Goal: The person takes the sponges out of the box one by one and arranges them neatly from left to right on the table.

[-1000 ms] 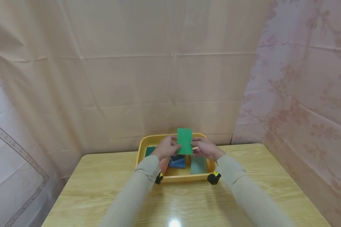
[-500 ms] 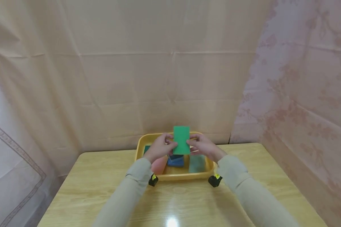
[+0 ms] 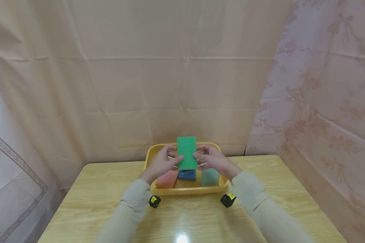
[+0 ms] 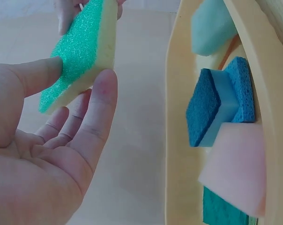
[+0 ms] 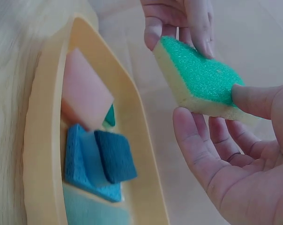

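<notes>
A sponge [image 3: 187,153] with a bright green scrubbing face and a pale yellow body is held up above the yellow tray [image 3: 188,191]. The left hand [image 3: 161,164] pinches one long side of it, thumb on the green face and fingers behind. From the other side the right hand [image 3: 216,160] pinches it the same way. Inside the tray lie a pink sponge [image 4: 237,164], blue sponges [image 4: 204,110] stacked on each other, a pale teal sponge [image 5: 94,208] and a dark green one [image 4: 223,208], partly hidden under the pink.
The tray stands on a light wooden table [image 3: 109,189] near its back edge. A beige curtain [image 3: 134,84] hangs right behind, and a pink floral cloth [image 3: 322,101] closes the right side. Each wrist carries a small black camera [image 3: 154,201].
Both hands have carried the green-faced sponge a little to the left over the tray. The grip on it stays the same, and the sponges in the tray have not moved.
</notes>
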`<state>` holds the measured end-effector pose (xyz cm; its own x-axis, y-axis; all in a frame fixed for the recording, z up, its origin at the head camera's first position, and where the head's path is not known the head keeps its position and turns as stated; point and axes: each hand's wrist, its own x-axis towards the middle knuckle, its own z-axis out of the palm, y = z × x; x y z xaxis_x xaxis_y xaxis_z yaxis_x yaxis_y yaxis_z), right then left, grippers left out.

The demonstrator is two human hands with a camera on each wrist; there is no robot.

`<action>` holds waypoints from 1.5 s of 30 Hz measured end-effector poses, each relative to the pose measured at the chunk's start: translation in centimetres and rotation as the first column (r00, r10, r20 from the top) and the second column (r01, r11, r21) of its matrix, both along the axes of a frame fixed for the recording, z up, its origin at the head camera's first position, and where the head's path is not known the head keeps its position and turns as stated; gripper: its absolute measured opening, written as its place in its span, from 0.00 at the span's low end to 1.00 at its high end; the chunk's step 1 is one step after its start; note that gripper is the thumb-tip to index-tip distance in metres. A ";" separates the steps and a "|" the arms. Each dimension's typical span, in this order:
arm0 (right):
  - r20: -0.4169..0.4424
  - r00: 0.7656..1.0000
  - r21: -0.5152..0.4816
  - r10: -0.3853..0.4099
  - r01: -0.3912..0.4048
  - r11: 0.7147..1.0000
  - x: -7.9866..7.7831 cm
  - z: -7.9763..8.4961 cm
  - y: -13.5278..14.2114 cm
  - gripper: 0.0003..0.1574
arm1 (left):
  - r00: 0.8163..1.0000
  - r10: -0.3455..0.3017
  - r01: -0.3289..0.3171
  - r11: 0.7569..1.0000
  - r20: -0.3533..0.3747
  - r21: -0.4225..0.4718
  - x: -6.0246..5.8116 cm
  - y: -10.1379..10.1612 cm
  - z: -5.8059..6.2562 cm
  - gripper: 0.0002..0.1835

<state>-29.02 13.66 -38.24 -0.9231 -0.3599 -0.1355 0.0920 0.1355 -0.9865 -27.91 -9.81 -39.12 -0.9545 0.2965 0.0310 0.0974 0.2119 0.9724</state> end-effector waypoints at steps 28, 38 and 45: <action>-0.097 0.995 -0.067 0.015 -0.022 0.997 4.3 -4.0 -5.3 0.33 | 0.989 0.058 -0.079 0.984 -0.135 -0.160 4.5 -5.1 -2.4 0.25; -0.142 0.989 -0.088 0.049 -0.062 0.994 5.5 -5.0 -7.3 0.30 | 0.988 0.097 -0.120 0.974 -0.123 -0.194 6.4 -6.7 -3.0 0.26; -0.101 0.992 -0.073 0.073 -0.081 0.994 6.1 -5.9 -9.7 0.21 | 0.981 0.147 -0.172 0.961 -0.126 -0.218 7.7 -8.6 -3.6 0.24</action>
<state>-22.88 3.99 -44.13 -0.8997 -0.4363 -0.0146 -0.0137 0.0617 -0.9980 -20.21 -18.39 -42.76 -0.9847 0.1517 0.0859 0.1458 0.4468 0.8827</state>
